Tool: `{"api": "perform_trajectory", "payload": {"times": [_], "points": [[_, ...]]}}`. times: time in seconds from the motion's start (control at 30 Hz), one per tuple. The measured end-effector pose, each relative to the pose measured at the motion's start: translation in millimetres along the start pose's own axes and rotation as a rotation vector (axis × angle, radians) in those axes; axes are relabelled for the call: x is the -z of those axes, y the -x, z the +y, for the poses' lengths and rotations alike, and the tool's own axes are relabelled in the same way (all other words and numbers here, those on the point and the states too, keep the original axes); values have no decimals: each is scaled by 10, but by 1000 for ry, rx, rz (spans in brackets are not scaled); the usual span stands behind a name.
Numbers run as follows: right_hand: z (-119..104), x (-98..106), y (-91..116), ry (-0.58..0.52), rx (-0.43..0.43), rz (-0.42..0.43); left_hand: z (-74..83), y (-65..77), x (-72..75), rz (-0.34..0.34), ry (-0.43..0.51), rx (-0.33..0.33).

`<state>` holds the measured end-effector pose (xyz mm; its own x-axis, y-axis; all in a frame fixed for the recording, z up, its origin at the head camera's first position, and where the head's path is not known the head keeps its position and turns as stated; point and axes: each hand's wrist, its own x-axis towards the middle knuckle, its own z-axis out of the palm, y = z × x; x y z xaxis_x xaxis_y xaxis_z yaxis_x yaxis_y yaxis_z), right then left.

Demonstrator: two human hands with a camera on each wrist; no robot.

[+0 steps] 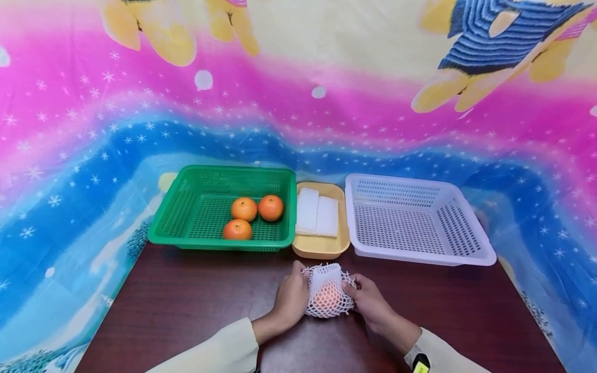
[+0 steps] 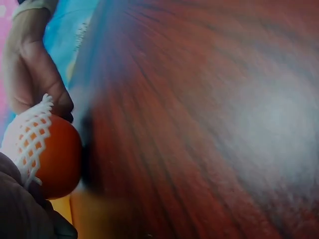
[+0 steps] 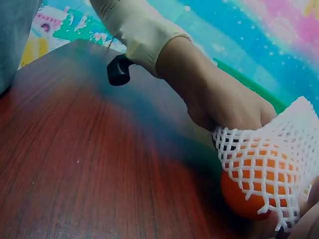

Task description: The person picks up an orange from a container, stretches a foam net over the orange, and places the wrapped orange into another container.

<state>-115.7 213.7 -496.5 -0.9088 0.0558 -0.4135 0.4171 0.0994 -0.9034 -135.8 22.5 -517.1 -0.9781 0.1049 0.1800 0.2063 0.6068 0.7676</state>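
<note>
A white foam net sleeve (image 1: 323,274) covers most of an orange (image 1: 328,298) near the table's front. My left hand (image 1: 291,295) pinches the sleeve at its left edge, thumb up. On the opposite side, my right hand (image 1: 373,303) holds the net between thumb and fingers. The left wrist view shows a bare part of the orange (image 2: 67,154) sticking out of the mesh, low over the table. From the right wrist, the open mesh (image 3: 259,159) stretches between both hands and leaves the fruit's underside bare.
A green basket (image 1: 224,244) with three more oranges (image 1: 244,209) stands at the back left. Beside it, a yellow tray (image 1: 319,248) holds flat white foam nets (image 1: 308,210). A white basket (image 1: 420,256) is at the back right. Behind them hangs a patterned cloth (image 1: 298,114).
</note>
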Motion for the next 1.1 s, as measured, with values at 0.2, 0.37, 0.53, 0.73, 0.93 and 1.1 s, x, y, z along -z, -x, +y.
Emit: {"api": "perform_trajectory", "payload": {"times": [0.2,0.37,0.53,0.73,0.93,1.1], "points": [[21,-44,9,86,32,74,-26,16,-34,9,-56,-43],[29,-47,1,49,15,77,-10,11,-54,36,16,-19],[28,-37,-5,-22,-18,59,4,-1,-39,49,101,50],[-29,70,31,-96,-34,-40,30,5,21,27,192,62],[-113,228,91,-184,-16,-268,83,23,85,43,266,45],[-221,313,140,-344,-3,-468,187,-23,140,8,543,87]]}}
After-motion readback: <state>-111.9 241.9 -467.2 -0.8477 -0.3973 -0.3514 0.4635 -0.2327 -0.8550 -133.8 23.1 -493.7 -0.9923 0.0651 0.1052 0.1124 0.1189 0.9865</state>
